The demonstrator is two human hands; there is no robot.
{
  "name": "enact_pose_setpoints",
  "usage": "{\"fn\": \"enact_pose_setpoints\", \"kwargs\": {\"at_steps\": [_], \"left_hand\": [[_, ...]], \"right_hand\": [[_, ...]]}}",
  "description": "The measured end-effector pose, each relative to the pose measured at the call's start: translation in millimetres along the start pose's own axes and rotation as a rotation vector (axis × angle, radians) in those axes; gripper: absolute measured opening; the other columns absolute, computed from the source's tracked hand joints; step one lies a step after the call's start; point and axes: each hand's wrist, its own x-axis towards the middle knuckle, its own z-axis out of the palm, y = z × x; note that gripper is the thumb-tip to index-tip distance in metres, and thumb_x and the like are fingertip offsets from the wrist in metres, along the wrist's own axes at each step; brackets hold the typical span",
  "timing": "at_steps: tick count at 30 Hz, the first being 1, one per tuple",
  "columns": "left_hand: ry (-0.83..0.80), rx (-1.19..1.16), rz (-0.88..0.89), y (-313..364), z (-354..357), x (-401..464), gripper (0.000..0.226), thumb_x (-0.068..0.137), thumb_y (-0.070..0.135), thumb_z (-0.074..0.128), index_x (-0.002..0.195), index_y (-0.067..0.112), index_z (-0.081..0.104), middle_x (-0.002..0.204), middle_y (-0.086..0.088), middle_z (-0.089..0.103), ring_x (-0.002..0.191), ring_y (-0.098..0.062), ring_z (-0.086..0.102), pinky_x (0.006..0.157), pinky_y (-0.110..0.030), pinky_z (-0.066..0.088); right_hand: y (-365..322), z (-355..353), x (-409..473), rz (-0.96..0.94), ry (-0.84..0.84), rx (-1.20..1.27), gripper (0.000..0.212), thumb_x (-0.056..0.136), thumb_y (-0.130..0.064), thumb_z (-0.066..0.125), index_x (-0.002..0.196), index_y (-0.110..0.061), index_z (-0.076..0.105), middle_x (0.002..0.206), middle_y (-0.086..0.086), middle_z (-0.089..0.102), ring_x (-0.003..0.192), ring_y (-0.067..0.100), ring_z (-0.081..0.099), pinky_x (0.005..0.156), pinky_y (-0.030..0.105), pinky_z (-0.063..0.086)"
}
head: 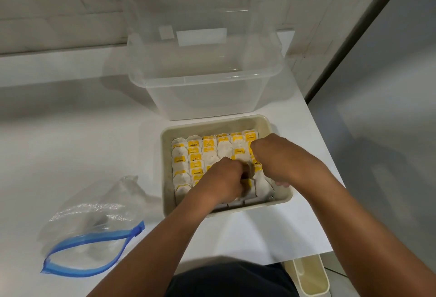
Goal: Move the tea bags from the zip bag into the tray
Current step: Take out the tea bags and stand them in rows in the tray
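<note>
Crinkled clear plastic zip bag (94,216), matt beige plastic tray (212,126), paper tea bags (195,155), smooth white table (70,131)

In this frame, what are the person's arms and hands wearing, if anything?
Nothing shows on them: the left hand and the right hand are bare, with no gloves, rings or watch visible, and both forearms are uncovered to the frame edge, so no sleeves show.

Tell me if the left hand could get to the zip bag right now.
Probably yes: the zip bag lies open on the table left of the tray, nothing between, though the left hand is busy among the tea bags.
</note>
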Motion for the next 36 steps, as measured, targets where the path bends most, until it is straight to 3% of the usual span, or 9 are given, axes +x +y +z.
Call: {"fn": "enact_pose_setpoints", "kwargs": {"at_steps": [3, 7, 11, 14, 19, 23, 29, 33, 36], "left_hand": [[0.060, 0.060, 0.023, 2.0, 3.9, 2.3, 0.010, 0.086, 0.020, 0.064, 0.085, 0.030, 0.062, 0.088, 0.004, 0.056, 0.078, -0.021, 0.057, 0.060, -0.027, 0.039], [0.127, 0.155, 0.013, 5.1, 5.7, 3.7, 0.018, 0.086, 0.017, 0.066, 0.101, 0.026, 0.070, 0.100, 0.002, 0.058, 0.088, -0.023, 0.062, 0.063, -0.029, 0.040], [0.145, 0.192, -0.029, 9.6, 0.1, 0.1, 0.013, 0.088, 0.014, 0.062, 0.100, 0.018, 0.067, 0.093, -0.004, 0.063, 0.088, -0.028, 0.063, 0.063, -0.029, 0.038], [0.069, 0.139, -0.017, 6.1, -5.5, -1.4, 0.015, 0.086, 0.025, 0.068, 0.077, 0.024, 0.057, 0.074, 0.003, 0.051, 0.077, -0.024, 0.059, 0.056, -0.026, 0.036], [-0.109, 0.032, 0.066, 4.0, -11.8, -3.6, 0.020, 0.085, 0.040, 0.072, 0.095, 0.023, 0.075, 0.078, 0.007, 0.061, 0.087, -0.018, 0.063, 0.075, -0.032, 0.053], [-0.081, 0.180, 0.035, 10.3, -11.0, -0.6, 0.026, 0.088, 0.042, 0.066, 0.071, 0.027, 0.054, 0.072, 0.005, 0.048, 0.075, -0.020, 0.056, 0.055, -0.027, 0.038], [-0.080, 0.204, -0.009, 12.6, -7.9, 2.5, 0.036, 0.090, 0.038, 0.064, 0.067, 0.024, 0.041, 0.070, 0.005, 0.043, 0.071, -0.021, 0.053, 0.056, -0.028, 0.038], [-0.259, 0.134, 0.095, 10.5, -18.1, -0.7, 0.021, 0.090, 0.038, 0.067, 0.094, 0.018, 0.070, 0.085, 0.005, 0.065, 0.084, -0.019, 0.060, 0.066, -0.027, 0.046], [-0.285, 0.110, 0.105, 9.4, -18.8, -0.4, 0.032, 0.091, 0.039, 0.067, 0.115, 0.017, 0.071, 0.104, 0.000, 0.070, 0.091, -0.017, 0.061, 0.080, -0.031, 0.052]], "right_hand": [[5.3, -1.6, -2.2, 0.004, 0.008, 0.052, 0.033, 0.083, 0.011, 0.049, 0.110, -0.004, 0.062, 0.073, 0.004, 0.044, 0.048, 0.011, 0.045, 0.043, 0.022, 0.039], [3.9, 8.2, 5.0, 0.006, -0.060, 0.113, 0.034, 0.081, 0.014, 0.051, 0.106, -0.004, 0.066, 0.078, 0.012, 0.060, 0.046, 0.022, 0.060, 0.043, 0.024, 0.048], [3.1, 18.8, 13.3, 0.001, -0.125, 0.112, 0.026, 0.085, 0.011, 0.056, 0.106, -0.001, 0.068, 0.082, 0.012, 0.063, 0.045, 0.017, 0.053, 0.031, 0.018, 0.039], [5.9, 22.6, 15.4, 0.012, -0.120, 0.138, 0.024, 0.086, 0.010, 0.054, 0.104, 0.000, 0.068, 0.083, 0.016, 0.065, 0.044, 0.017, 0.053, 0.029, 0.017, 0.038], [7.6, 18.1, 16.0, 0.012, -0.139, 0.099, 0.026, 0.082, 0.009, 0.063, 0.105, -0.001, 0.069, 0.058, 0.007, 0.055, 0.029, 0.010, 0.047, 0.032, 0.018, 0.039], [5.0, 17.8, 15.6, 0.006, -0.141, 0.057, 0.030, 0.081, 0.011, 0.063, 0.107, -0.002, 0.069, 0.059, 0.005, 0.051, 0.036, 0.012, 0.047, 0.028, 0.016, 0.034], [3.5, 21.6, 18.9, -0.017, -0.180, 0.034, 0.025, 0.082, 0.007, 0.062, 0.104, -0.001, 0.070, 0.055, 0.003, 0.052, 0.035, 0.011, 0.048, 0.036, 0.020, 0.039], [9.6, 27.0, 21.9, -0.046, -0.221, 0.063, 0.022, 0.084, 0.000, 0.061, 0.104, -0.003, 0.070, 0.068, 0.009, 0.062, 0.052, 0.021, 0.059, 0.045, 0.024, 0.045], [8.6, 27.8, 22.7, -0.095, -0.193, 0.027, 0.026, 0.090, -0.005, 0.056, 0.110, -0.008, 0.071, 0.094, 0.011, 0.069, 0.073, 0.023, 0.059, 0.050, 0.024, 0.043]]}}
